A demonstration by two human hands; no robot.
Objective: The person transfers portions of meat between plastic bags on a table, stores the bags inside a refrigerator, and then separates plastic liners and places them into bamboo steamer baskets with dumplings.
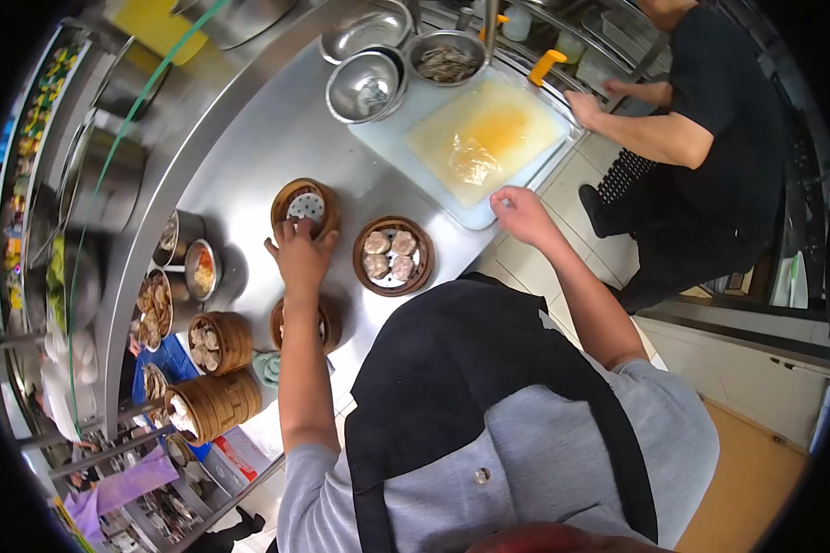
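Note:
My left hand (302, 258) is at the near rim of a round bamboo steamer (326, 195), its fingers hooked over the edge. A white perforated liner (306, 206) shows inside; the hand hides the nearest part. To the right stands a second bamboo steamer (363, 274) with several pleated dumplings (376, 242) on a perforated liner. My right hand (524, 217) is by the near corner of a cutting board (478, 217), fingers curled together; whatever is in them, if anything, cannot be made out. Partly behind my left forearm sits another bamboo steamer (332, 324).
Stacked bamboo steamers (229, 405) and metal containers of food (203, 269) line the left side. Metal bowls (363, 88) stand at the back near a yellowish wet patch (484, 138) on the board. A person in black (738, 120) stands at the right, hands near the table edge.

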